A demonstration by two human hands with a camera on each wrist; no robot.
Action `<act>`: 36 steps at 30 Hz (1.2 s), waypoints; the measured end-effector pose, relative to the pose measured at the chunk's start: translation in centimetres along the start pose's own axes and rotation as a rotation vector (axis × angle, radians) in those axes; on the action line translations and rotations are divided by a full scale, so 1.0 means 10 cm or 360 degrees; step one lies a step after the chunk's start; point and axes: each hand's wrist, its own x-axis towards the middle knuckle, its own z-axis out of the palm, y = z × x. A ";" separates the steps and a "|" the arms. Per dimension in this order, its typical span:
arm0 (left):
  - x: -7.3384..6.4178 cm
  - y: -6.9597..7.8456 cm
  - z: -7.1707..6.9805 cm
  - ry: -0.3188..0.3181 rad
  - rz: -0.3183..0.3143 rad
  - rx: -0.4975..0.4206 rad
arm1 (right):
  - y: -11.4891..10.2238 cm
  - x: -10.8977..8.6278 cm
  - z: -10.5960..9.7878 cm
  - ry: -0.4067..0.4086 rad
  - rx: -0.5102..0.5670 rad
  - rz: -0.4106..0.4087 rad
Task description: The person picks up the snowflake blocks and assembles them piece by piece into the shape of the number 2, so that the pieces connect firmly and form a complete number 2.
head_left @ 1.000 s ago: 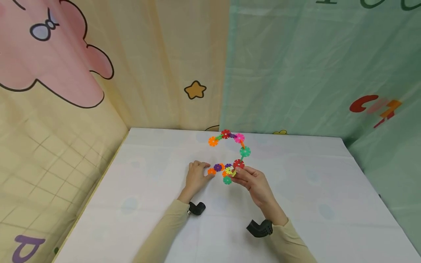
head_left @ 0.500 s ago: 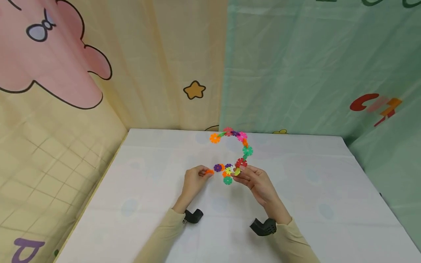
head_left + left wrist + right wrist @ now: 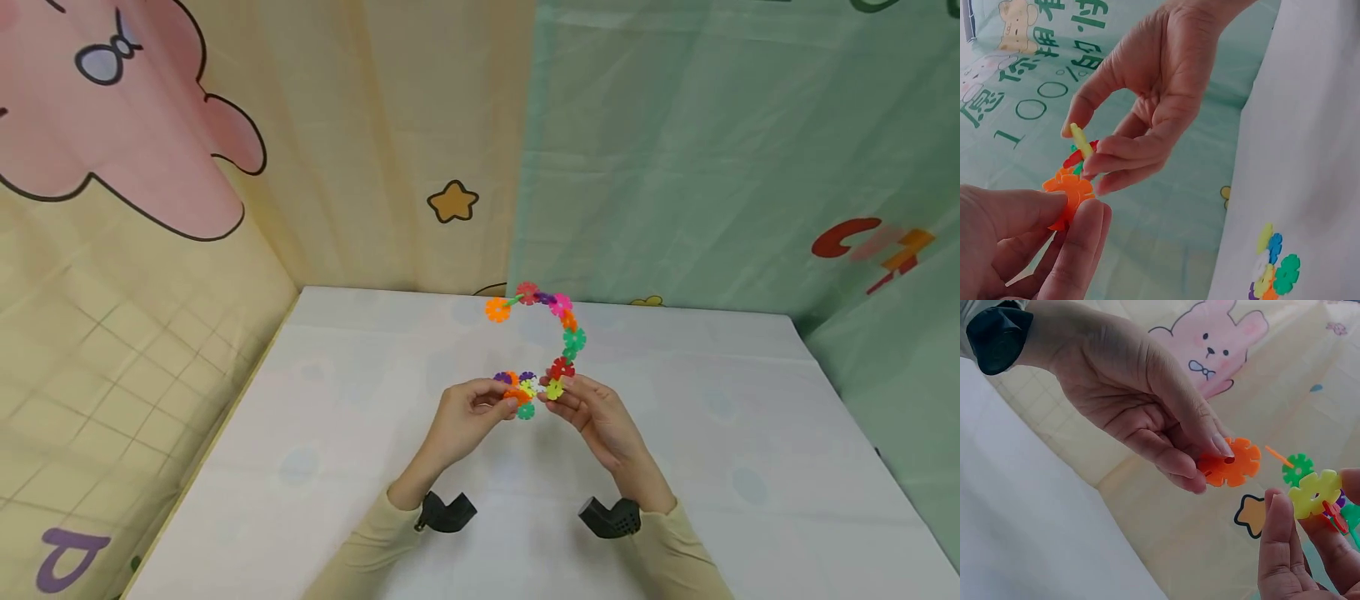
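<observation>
My left hand [image 3: 463, 418] pinches an orange snowflake disc [image 3: 1242, 464] between thumb and fingers. Facing it, my right hand [image 3: 606, 423] holds a yellow snowflake disc [image 3: 1313, 495], the near end of a curved chain of snowflake discs [image 3: 574, 338]. Red, green, orange, pink and purple discs make up this chain, which arches upward and away in the head view. A gap separates the orange disc from the yellow one in the right wrist view. Several loose snowflake discs [image 3: 1287, 275] lie on the table, partly hidden behind my left hand in the head view.
A white-covered table [image 3: 360, 350] spreads under both hands. Printed curtains [image 3: 660, 150] hang behind its far edge and along the sides. Each wrist carries a black camera mount [image 3: 448, 512].
My left hand has picked up the orange disc from the table and brought it right, toward the right hand. The right hand has lifted slightly with the chain, and the yellow disc has turned.
</observation>
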 end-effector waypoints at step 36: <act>-0.06 -0.10 0.35 0.0173 -0.0143 -0.0651 | 0.05 -0.03 0.10 0.0088 -0.0219 -0.0118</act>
